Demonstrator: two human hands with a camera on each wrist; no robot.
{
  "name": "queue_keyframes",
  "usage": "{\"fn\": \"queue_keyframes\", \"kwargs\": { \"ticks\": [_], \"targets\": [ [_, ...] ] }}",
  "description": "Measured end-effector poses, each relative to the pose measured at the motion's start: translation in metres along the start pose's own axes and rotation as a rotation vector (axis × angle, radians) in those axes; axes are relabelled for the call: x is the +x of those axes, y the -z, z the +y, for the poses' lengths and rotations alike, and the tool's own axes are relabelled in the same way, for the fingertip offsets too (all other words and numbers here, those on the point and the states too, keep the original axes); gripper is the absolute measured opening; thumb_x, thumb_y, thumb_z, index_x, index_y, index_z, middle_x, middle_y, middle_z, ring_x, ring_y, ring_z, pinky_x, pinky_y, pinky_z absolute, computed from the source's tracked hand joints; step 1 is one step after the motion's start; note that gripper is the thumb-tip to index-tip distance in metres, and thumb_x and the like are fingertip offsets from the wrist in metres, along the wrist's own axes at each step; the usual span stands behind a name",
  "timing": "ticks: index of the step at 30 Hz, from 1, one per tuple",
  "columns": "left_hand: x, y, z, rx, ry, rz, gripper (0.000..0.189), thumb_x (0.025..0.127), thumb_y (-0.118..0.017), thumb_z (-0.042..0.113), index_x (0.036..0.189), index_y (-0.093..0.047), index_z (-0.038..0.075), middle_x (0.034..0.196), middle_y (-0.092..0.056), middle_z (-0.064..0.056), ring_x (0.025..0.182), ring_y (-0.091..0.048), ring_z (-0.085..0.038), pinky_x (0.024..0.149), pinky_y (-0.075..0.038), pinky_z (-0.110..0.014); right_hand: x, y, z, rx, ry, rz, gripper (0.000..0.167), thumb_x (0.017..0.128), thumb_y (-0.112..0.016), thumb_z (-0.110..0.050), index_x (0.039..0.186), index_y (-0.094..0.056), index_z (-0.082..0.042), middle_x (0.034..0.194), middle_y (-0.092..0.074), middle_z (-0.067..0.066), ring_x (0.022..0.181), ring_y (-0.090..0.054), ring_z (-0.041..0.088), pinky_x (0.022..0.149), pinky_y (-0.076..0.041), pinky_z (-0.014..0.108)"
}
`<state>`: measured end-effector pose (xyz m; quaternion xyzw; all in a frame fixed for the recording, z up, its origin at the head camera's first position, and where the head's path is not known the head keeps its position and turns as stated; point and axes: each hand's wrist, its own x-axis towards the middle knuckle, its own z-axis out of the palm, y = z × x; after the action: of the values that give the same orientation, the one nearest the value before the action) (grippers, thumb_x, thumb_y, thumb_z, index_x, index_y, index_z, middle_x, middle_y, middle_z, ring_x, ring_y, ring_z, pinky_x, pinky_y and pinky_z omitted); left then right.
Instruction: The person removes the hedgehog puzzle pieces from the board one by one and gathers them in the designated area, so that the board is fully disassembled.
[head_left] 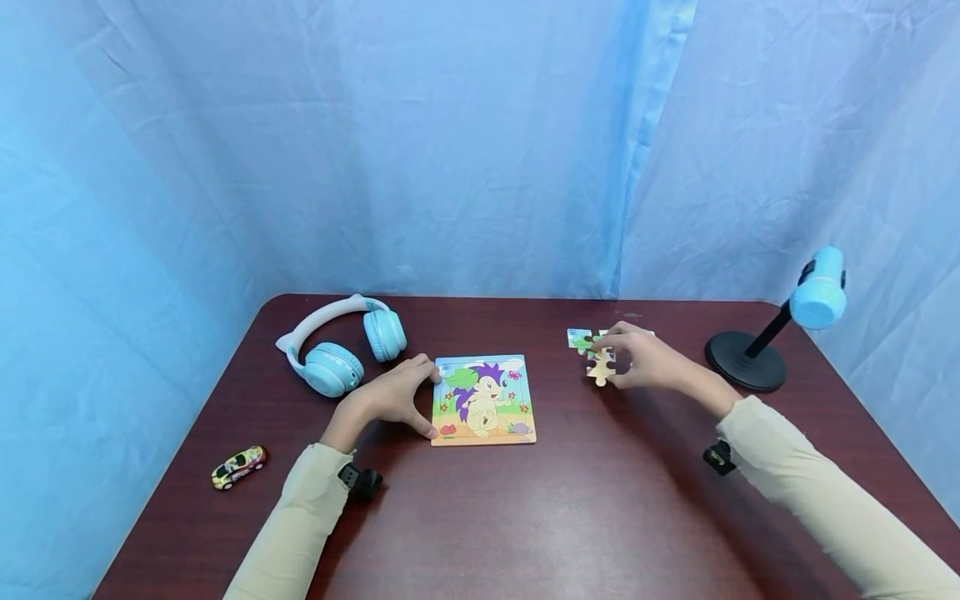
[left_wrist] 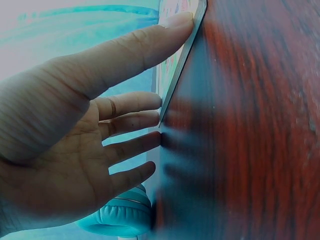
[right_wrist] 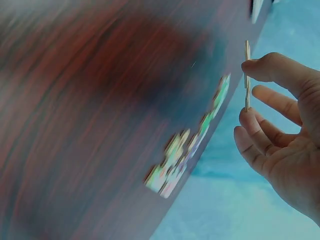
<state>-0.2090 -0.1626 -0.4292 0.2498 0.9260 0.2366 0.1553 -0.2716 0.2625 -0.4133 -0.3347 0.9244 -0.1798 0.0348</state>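
Observation:
A square puzzle board [head_left: 491, 417] with a cartoon purple hedgehog lies flat on the table. At its left edge is my left hand [head_left: 397, 392], thumb at the near corner and fingers extended toward the far one. In the left wrist view the thumb presses the edge of the board [left_wrist: 182, 57], fingers straight. My right hand [head_left: 647, 358] pinches a jigsaw piece [head_left: 602, 368] between thumb and fingertips. The right wrist view shows that jigsaw piece [right_wrist: 247, 85] edge-on, raised above the table. Several loose jigsaw pieces [right_wrist: 172, 155] lie below it, partly hidden by the hand in the head view.
Light blue headphones [head_left: 333, 367] rest on the table behind my left hand. A small toy car [head_left: 239, 467] stands at the left. To the right of my right hand is a blue lamp-like object [head_left: 817, 298] on a round black base [head_left: 746, 362]. Blue curtains [head_left: 450, 150] surround the table.

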Motion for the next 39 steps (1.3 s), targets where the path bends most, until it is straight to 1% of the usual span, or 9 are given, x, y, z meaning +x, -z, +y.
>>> {"fn": "queue_keyframes", "kwargs": {
  "ticks": [6,14,18,23,30,32,35,37,39],
  "targets": [
    [-0.001,0.000,0.000,-0.001,0.008,-0.001,0.070,0.072,-0.094,0.031,0.124,-0.057,0.004,0.123,-0.053,-0.008,0.120,-0.050,-0.025,0.104,-0.046,-0.043,-0.010,0.003,0.014,-0.009,-0.030,-0.025,0.047,0.078,-0.079,-0.001,0.124,-0.070,-0.001,0.112,-0.061,0.017,0.085,-0.058,0.023,0.068,-0.048,0.033],
    [-0.002,0.000,0.000,-0.004,0.003,-0.004,0.070,0.072,-0.094,0.030,0.125,-0.056,0.003,0.123,-0.052,-0.010,0.120,-0.050,-0.025,0.104,-0.046,-0.043,-0.013,-0.007,0.030,0.013,-0.052,-0.025,0.046,0.077,-0.080,-0.003,0.122,-0.072,-0.004,0.108,-0.063,0.013,0.087,-0.058,0.024,0.068,-0.047,0.033],
    [-0.002,-0.001,0.000,-0.002,-0.001,-0.002,0.070,0.072,-0.094,0.031,0.124,-0.056,0.002,0.122,-0.052,-0.010,0.120,-0.050,-0.025,0.103,-0.046,-0.043,-0.014,-0.011,0.035,0.015,-0.055,-0.024,0.044,0.078,-0.079,-0.004,0.122,-0.073,-0.007,0.110,-0.065,0.011,0.089,-0.058,0.024,0.071,-0.046,0.035],
    [-0.001,0.000,0.000,-0.004,-0.004,0.001,0.070,0.072,-0.094,0.030,0.124,-0.056,0.003,0.122,-0.052,-0.010,0.119,-0.050,-0.025,0.103,-0.046,-0.043,-0.014,-0.008,0.039,0.006,-0.081,-0.029,0.042,0.080,-0.077,-0.004,0.121,-0.073,-0.010,0.117,-0.065,0.013,0.097,-0.054,0.027,0.074,-0.044,0.039],
    [-0.001,0.000,0.001,-0.007,-0.011,0.000,0.070,0.072,-0.094,0.030,0.124,-0.057,0.002,0.123,-0.053,-0.010,0.121,-0.050,-0.026,0.105,-0.045,-0.044,-0.015,-0.006,0.044,0.021,-0.117,-0.035,0.044,0.080,-0.076,-0.002,0.123,-0.073,-0.010,0.121,-0.063,0.016,0.099,-0.051,0.028,0.075,-0.044,0.040],
    [-0.001,0.001,0.001,-0.005,-0.017,0.000,0.070,0.072,-0.094,0.029,0.125,-0.057,0.001,0.123,-0.053,-0.011,0.121,-0.050,-0.026,0.105,-0.045,-0.044,-0.015,-0.006,0.045,0.026,-0.129,-0.038,0.044,0.080,-0.076,-0.002,0.124,-0.072,-0.011,0.124,-0.063,0.017,0.102,-0.052,0.029,0.077,-0.045,0.041],
    [-0.002,0.001,0.002,0.000,-0.020,0.002,0.070,0.072,-0.094,0.029,0.125,-0.057,0.001,0.124,-0.053,-0.011,0.121,-0.050,-0.027,0.105,-0.045,-0.045,-0.015,-0.007,0.048,0.034,-0.135,-0.039,0.045,0.081,-0.075,-0.002,0.125,-0.072,-0.010,0.130,-0.061,0.021,0.113,-0.052,0.036,0.080,-0.046,0.046],
    [-0.002,0.001,0.001,-0.001,-0.019,0.001,0.070,0.072,-0.094,0.030,0.125,-0.057,0.001,0.123,-0.053,-0.011,0.121,-0.050,-0.026,0.104,-0.046,-0.044,-0.015,-0.007,0.049,0.043,-0.138,-0.040,0.045,0.082,-0.075,-0.002,0.126,-0.071,-0.010,0.132,-0.061,0.022,0.124,-0.050,0.042,0.087,-0.048,0.053],
    [-0.002,0.002,0.001,-0.001,-0.017,0.000,0.070,0.072,-0.094,0.030,0.124,-0.057,0.001,0.123,-0.053,-0.010,0.121,-0.050,-0.026,0.104,-0.046,-0.044,-0.015,-0.007,0.049,0.052,-0.142,-0.043,0.044,0.083,-0.074,-0.002,0.126,-0.071,-0.009,0.135,-0.061,0.022,0.136,-0.043,0.048,0.095,-0.046,0.061]
  ]
}}
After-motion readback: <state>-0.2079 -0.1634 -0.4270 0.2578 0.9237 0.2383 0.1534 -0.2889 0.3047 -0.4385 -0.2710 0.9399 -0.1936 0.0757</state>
